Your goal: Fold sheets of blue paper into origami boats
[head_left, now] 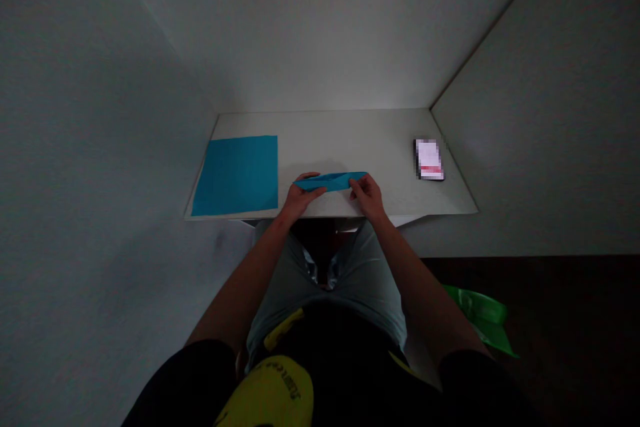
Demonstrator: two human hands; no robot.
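Note:
A narrow folded strip of blue paper (pixel 331 181) lies across the front middle of the white table (pixel 350 140). My left hand (pixel 300 197) pinches its left end, fingers curled over the fold. My right hand (pixel 367 193) grips the right end the same way. Both hands rest on the table near its front edge.
A flat square sheet of blue paper (pixel 237 175) lies at the table's left. A phone (pixel 429 159) with a lit screen lies at the right. White walls close in on three sides. Something green (pixel 480 317) lies on the dark floor to my right.

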